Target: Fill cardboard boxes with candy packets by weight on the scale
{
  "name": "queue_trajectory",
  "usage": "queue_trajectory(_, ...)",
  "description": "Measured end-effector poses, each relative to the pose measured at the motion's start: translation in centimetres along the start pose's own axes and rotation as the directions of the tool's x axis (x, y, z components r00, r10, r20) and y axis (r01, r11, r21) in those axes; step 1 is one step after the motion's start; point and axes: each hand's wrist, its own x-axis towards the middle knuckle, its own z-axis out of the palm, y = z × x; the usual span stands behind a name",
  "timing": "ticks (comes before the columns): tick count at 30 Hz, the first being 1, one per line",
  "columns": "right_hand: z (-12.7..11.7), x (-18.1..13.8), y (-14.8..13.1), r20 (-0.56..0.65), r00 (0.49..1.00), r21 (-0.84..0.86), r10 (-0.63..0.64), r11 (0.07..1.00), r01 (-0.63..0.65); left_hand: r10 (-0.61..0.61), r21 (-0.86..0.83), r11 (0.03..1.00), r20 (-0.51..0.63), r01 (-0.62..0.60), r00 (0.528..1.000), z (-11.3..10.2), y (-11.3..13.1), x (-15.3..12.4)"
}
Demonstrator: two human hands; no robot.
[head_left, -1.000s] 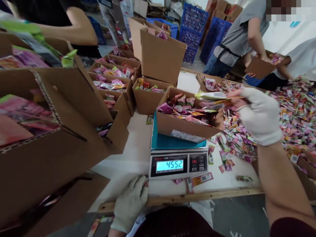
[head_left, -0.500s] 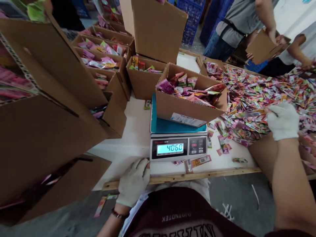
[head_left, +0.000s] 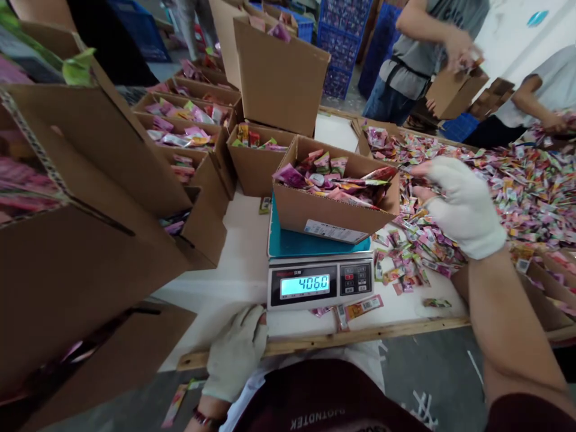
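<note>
An open cardboard box (head_left: 324, 211) filled with colourful snack packets (head_left: 333, 180) stands on a digital scale (head_left: 320, 282) whose display reads 406.0. My right hand (head_left: 463, 204), in a white glove, hovers over the loose packet pile (head_left: 517, 192) just right of the box. Its fingers stretch toward the box rim, and I see nothing held between them. My gloved left hand (head_left: 236, 351) lies flat on the wooden table edge (head_left: 360, 335), beside the scale's left front corner, holding nothing.
Several open cartons of packets (head_left: 189, 129) crowd the left and back, with a tall box (head_left: 279, 75) behind. Loose packets (head_left: 355, 309) lie in front of the scale. Two other people (head_left: 418, 54) handle a carton at the far right. Blue crates (head_left: 344, 30) stand beyond.
The scale reading dropped from 455.2 to 406.0. My right hand took packets away from the box, went down to the pile, and is now raised beside the box. The left hand stayed.
</note>
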Motion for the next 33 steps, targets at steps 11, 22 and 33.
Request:
queue_trajectory(11, 4.2, 5.4, -2.2, 0.088, 0.996, 0.125, -0.02, 0.992, 0.009, 0.032, 0.038, 0.999, -0.064, -0.029, 0.997, 0.5, -0.4, 0.0)
queue_trajectory(22, -7.4, -8.0, 5.0, -0.24, 0.905, -0.566, 0.351, 0.707, -0.424, 0.019, -0.011, 1.0, 0.03, -0.019, 0.999, 0.3, 0.1, -0.1)
queue_trajectory(33, 0.5, -4.5, -3.6, 0.021, 0.997, -0.242, -0.077, 0.967, 0.079, -0.033, -0.039, 0.999, -0.015, 0.032, 0.999, 0.7, 0.1, -0.2)
